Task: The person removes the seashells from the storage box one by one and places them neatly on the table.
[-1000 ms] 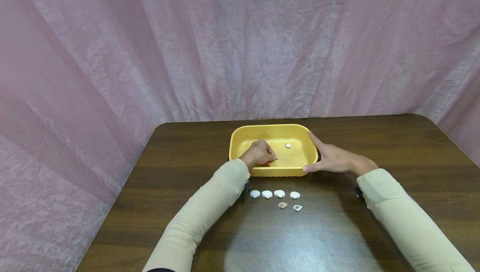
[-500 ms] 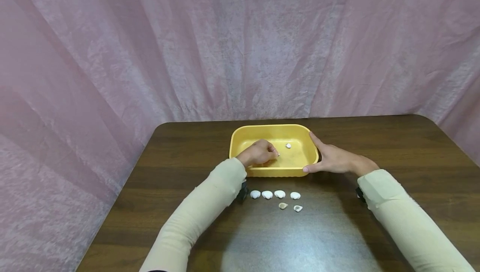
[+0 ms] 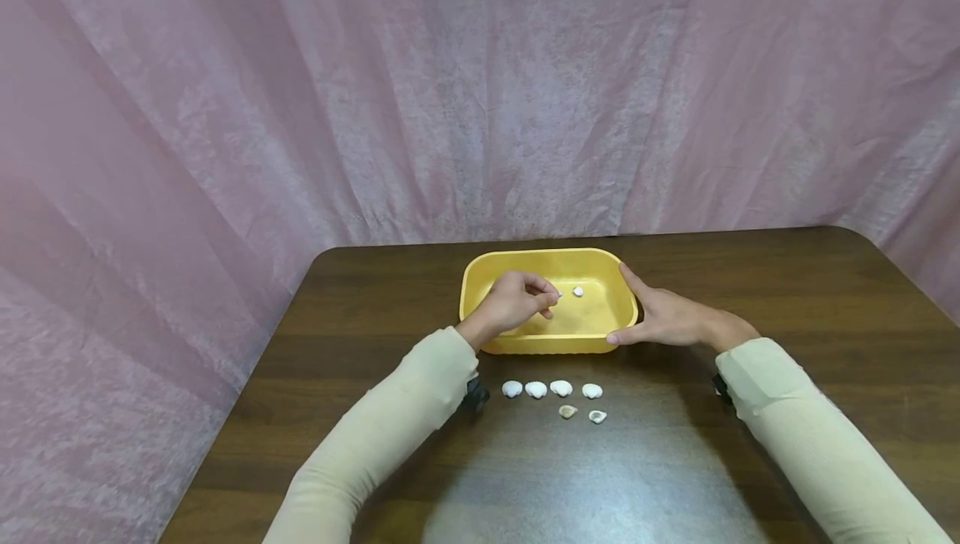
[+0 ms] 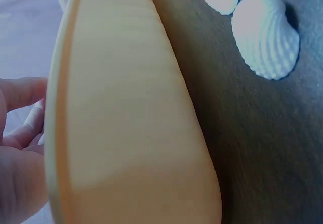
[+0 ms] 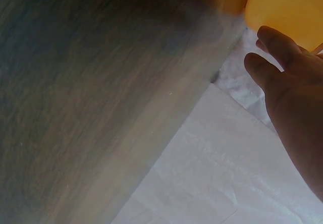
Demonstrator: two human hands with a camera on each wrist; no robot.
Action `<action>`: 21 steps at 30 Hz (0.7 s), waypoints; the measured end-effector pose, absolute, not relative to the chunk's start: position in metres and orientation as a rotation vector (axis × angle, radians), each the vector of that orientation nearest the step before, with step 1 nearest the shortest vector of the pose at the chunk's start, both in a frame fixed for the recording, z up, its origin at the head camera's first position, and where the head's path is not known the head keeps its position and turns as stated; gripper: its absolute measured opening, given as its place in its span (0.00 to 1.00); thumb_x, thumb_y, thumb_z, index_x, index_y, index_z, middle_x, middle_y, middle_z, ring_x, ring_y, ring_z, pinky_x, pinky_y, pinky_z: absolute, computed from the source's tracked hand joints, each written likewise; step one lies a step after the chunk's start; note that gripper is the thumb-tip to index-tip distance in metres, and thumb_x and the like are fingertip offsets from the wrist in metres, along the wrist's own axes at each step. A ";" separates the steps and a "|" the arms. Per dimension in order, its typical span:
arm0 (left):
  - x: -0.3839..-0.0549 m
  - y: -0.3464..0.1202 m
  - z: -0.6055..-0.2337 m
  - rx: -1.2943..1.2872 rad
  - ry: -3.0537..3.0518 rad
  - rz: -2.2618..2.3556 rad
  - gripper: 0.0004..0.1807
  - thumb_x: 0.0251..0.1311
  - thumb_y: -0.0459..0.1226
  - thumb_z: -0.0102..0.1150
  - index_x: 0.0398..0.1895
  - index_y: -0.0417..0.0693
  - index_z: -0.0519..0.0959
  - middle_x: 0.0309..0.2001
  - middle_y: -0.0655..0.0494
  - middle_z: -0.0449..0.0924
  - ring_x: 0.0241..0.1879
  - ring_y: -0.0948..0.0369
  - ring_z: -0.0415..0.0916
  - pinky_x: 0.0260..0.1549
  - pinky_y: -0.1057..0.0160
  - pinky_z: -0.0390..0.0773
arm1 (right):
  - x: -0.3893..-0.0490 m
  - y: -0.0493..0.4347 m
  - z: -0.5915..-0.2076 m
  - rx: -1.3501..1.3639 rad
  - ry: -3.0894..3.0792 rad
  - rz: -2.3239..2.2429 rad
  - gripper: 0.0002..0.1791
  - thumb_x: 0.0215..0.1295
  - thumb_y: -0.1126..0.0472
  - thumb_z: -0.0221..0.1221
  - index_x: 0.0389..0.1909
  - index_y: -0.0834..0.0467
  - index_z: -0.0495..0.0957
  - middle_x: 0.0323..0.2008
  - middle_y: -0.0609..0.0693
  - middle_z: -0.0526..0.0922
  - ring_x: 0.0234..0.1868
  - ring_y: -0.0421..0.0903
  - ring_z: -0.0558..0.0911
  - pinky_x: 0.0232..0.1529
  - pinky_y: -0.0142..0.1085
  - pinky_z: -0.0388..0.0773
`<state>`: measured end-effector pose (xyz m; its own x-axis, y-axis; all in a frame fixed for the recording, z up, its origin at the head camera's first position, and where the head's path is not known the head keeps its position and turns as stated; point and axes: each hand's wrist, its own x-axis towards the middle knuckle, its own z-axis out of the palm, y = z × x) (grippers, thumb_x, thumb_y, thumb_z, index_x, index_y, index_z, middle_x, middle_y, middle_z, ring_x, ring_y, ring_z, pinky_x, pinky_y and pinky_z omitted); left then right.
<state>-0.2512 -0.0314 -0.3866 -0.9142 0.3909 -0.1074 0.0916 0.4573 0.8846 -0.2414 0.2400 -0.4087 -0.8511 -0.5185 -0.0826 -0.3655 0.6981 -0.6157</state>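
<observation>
In the head view my left hand [image 3: 515, 304] is over the yellow tub [image 3: 555, 345], thumb and fingertips pinching a small white seashell [image 3: 560, 294], mostly hidden by the fingers. Another white seashell [image 3: 577, 291] lies on the tub floor just right of them. My right hand [image 3: 666, 316] rests against the tub's right end, its fingers spread and fairly straight, the thumb at the front corner. The left wrist view shows the tub's outer wall [image 4: 126, 103] with left fingers [image 4: 22, 93] beyond the rim; the seashell there is hidden.
On the brown table [image 3: 360, 336], in front of the tub, a row of white ribbed seashells [image 3: 536, 390] lies next to a beige shell [image 3: 567, 412] and a small pale shell [image 3: 597, 416]. Pink curtains [image 3: 480, 94] hang behind the table's far edge.
My left hand has risen from the tub floor and shifted slightly away from me, with the small seashell between its fingertips. The right hand has stayed at the tub's right end.
</observation>
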 end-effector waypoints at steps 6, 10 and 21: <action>-0.247 -0.036 -0.383 0.408 2.390 1.539 0.07 0.63 0.33 0.66 0.39 0.36 0.86 0.35 0.45 0.87 0.41 0.44 0.85 0.47 0.47 0.80 | -0.241 0.239 -0.408 -0.710 2.659 -0.878 0.70 0.55 0.41 0.72 0.77 0.70 0.31 0.59 0.78 0.71 0.54 0.57 0.77 0.60 0.56 0.70; -0.243 -0.037 -0.381 0.393 2.377 1.580 0.05 0.61 0.34 0.69 0.34 0.40 0.85 0.28 0.52 0.87 0.40 0.43 0.85 0.40 0.52 0.82 | -0.241 0.239 -0.409 -0.697 2.663 -0.872 0.70 0.56 0.40 0.71 0.77 0.70 0.31 0.60 0.78 0.70 0.55 0.58 0.76 0.61 0.56 0.69; -0.231 -0.036 -0.377 0.420 2.299 1.662 0.07 0.68 0.35 0.61 0.36 0.40 0.76 0.38 0.40 0.87 0.29 0.55 0.87 0.18 0.72 0.66 | -0.242 0.239 -0.408 -0.696 2.664 -0.867 0.70 0.56 0.40 0.71 0.77 0.69 0.31 0.60 0.77 0.70 0.53 0.57 0.77 0.60 0.56 0.70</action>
<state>-0.2305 -0.0359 -0.3767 -0.9206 0.3874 -0.0500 0.0738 0.2983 0.9516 -0.2420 0.2394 -0.4080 -0.8531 -0.5138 -0.0905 -0.3622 0.7081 -0.6061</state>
